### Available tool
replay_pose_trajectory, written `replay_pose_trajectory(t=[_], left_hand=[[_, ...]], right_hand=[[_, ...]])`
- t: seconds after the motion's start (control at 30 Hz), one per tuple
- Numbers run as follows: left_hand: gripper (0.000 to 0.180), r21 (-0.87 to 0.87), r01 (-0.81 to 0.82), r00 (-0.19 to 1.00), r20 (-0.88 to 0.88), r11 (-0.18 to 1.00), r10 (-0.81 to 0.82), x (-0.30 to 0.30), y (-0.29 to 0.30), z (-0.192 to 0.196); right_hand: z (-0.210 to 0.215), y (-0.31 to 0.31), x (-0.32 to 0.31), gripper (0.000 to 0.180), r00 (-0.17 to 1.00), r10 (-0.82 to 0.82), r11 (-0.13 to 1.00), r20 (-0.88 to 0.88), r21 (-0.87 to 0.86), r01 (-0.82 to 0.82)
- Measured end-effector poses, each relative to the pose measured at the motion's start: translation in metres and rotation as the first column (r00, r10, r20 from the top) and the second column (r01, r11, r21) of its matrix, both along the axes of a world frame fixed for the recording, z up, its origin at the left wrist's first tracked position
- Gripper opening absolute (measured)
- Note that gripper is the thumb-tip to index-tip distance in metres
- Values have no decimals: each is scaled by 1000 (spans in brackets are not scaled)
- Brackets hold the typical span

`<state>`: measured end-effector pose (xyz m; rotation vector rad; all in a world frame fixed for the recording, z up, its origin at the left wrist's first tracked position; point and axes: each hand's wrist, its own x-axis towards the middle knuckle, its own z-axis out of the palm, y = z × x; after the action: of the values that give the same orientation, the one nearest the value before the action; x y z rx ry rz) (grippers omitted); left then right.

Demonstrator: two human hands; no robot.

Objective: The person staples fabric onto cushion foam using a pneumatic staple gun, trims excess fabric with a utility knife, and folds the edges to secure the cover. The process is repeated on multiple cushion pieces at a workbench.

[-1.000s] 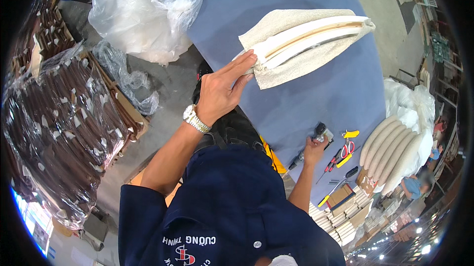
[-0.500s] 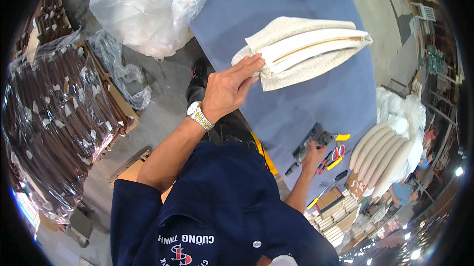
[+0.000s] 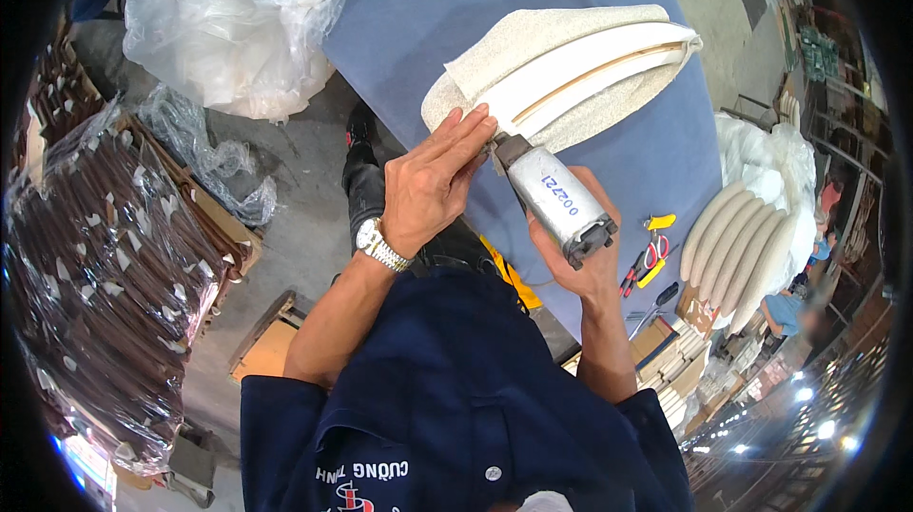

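Cream-covered curved panel (image 3: 571, 70), wrapped in nubbly fabric with a smooth white strip and a thin tan line along its middle, lies on the blue worktop (image 3: 428, 8) close to the near edge, its rounded left end almost at that edge and its pointed right end reaching toward the worktop's right edge. The left hand (image 3: 428, 184), a metal watch at its wrist, lies flat with fingers held together and stretched out, fingertips pressing the fabric at the panel's near left end. The right hand (image 3: 580, 251) is wrapped around a grey cylindrical power tool (image 3: 554, 198), whose dark nose touches the panel's lower edge just beside the left fingertips. Beyond the panel the blue surface runs bare toward the far edge, leaving open room there. Along the worktop's right near corner lie red-handled scissors (image 3: 651, 255) and a yellow piece (image 3: 659, 222), near the right wrist. Past the right edge, a stack of similar cream panels (image 3: 737, 246) leans against white wrapping. Left of the worktop, over the concrete floor, a clear plastic bag (image 3: 228, 27) bulges against the edge, and bundled dark brown parts in plastic (image 3: 95, 284) stand well apart.
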<state>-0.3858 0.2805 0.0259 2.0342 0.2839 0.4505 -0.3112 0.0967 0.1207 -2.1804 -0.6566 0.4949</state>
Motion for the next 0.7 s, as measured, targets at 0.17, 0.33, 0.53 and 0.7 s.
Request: replay_pose_trajectory(t=[0.17,0.33,0.53,0.7], left_hand=[[49,3,-2,1000,-5,1000,2,0,3,-1],[50,-14,18,1000,-14,1000,-18,2,5,4],[51,-37,40,997,-59,999,-42,4,9,8],[51,-87,27,998,-60,996,-33,0,10,1]], right_hand=[[-1,8,7,33,997,67,998,41,-10,-66],[0,8,6,32,998,66,998,23,3,-66],[-6,10,12,35,997,60,998,-55,-3,-61],[-17,17,12,38,996,84,996,-32,10,-83]])
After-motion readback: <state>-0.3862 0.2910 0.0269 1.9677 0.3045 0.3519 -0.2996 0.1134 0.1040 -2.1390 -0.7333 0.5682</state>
